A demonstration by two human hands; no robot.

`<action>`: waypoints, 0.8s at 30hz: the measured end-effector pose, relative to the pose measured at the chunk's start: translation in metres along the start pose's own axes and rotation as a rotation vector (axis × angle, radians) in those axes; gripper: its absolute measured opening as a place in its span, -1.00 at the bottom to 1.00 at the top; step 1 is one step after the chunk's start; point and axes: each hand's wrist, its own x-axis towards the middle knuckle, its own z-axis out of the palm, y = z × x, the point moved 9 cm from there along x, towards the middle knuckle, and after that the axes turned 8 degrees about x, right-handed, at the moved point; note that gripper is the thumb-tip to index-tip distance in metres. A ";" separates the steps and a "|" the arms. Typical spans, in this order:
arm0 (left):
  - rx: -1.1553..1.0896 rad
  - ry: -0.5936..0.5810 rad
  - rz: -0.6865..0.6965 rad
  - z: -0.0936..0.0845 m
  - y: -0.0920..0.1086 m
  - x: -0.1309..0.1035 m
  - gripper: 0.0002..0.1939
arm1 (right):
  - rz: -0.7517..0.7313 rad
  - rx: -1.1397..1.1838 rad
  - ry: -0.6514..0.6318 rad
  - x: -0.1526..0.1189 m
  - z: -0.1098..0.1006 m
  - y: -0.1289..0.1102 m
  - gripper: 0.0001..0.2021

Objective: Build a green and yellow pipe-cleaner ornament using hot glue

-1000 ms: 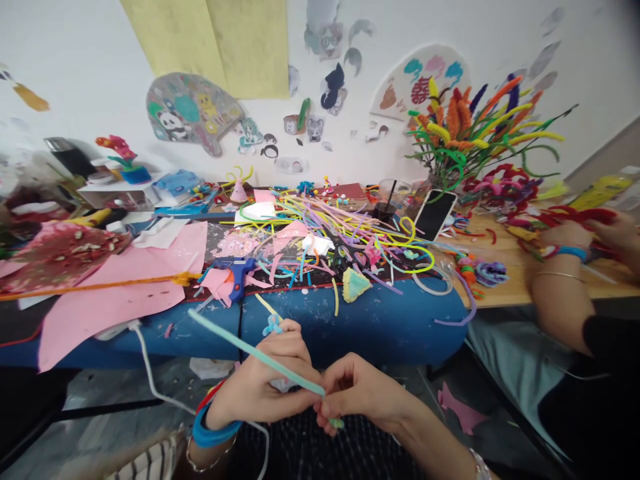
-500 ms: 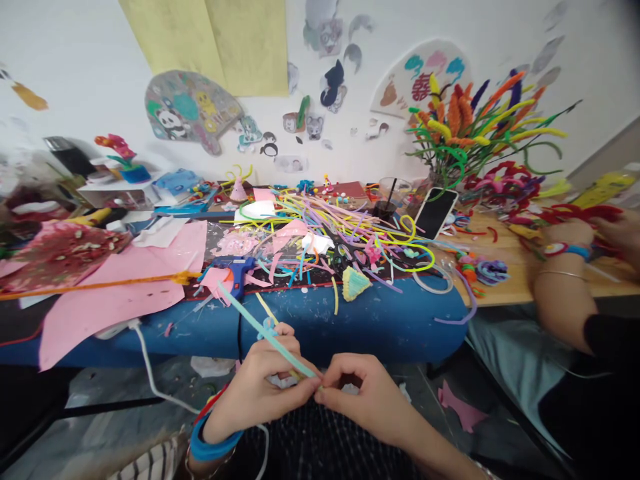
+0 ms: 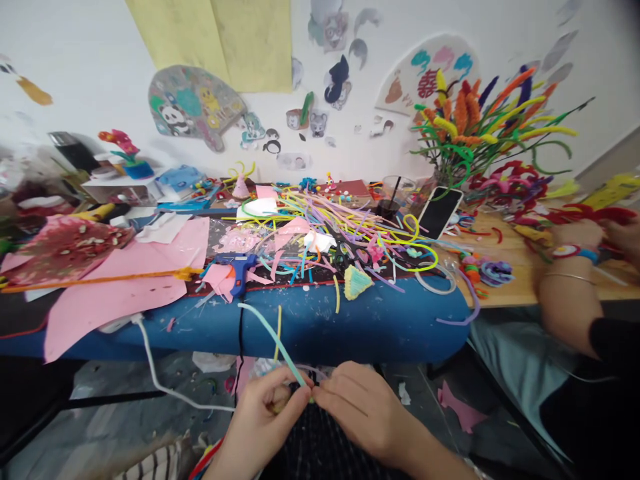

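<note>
Low in the view, my left hand (image 3: 270, 413) pinches a light teal pipe cleaner (image 3: 274, 335), which slants up and left from my fingertips. A pale yellow strip (image 3: 278, 332) rises behind it from the same hand. My right hand (image 3: 360, 410) is closed, its fingertips meeting those of my left hand at the lower end of the teal piece. What the right fingertips pinch is too small and hidden to name. Beyond my hands, a yellow and teal fuzzy triangle (image 3: 357, 283) lies near the table's blue front edge (image 3: 390, 320).
A heap of pipe cleaners (image 3: 340, 217) covers the middle of the table. A blue glue gun (image 3: 241, 272) and pink sheets (image 3: 120, 297) lie to the left. At right stand a phone (image 3: 440, 212) and a fuzzy bouquet (image 3: 465, 123), with another person's arm (image 3: 567, 287) beyond.
Both hands have moved slightly lower. The teal pipe cleaner has swung to a steeper slant, away from the glue gun. The yellow strip now stands more upright, and my right fingers are more bunched.
</note>
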 end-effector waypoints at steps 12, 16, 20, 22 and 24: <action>-0.712 0.144 -0.169 0.029 -0.054 -0.008 -0.59 | 0.099 0.203 -0.057 -0.003 0.012 0.019 -0.75; -0.573 0.155 -0.062 0.021 -0.047 -0.005 -0.63 | 0.667 0.699 -0.176 -0.025 0.039 0.057 -0.72; -0.257 0.280 0.145 -0.002 -0.019 -0.005 -0.74 | 1.020 1.093 -0.298 -0.050 0.068 0.063 -0.51; -0.098 0.358 0.267 -0.011 -0.001 -0.008 -0.81 | 1.095 1.120 -0.270 -0.055 0.070 0.067 -0.56; -0.013 0.399 0.328 -0.014 0.009 -0.010 -0.85 | 1.111 1.081 -0.196 -0.054 0.065 0.071 -0.63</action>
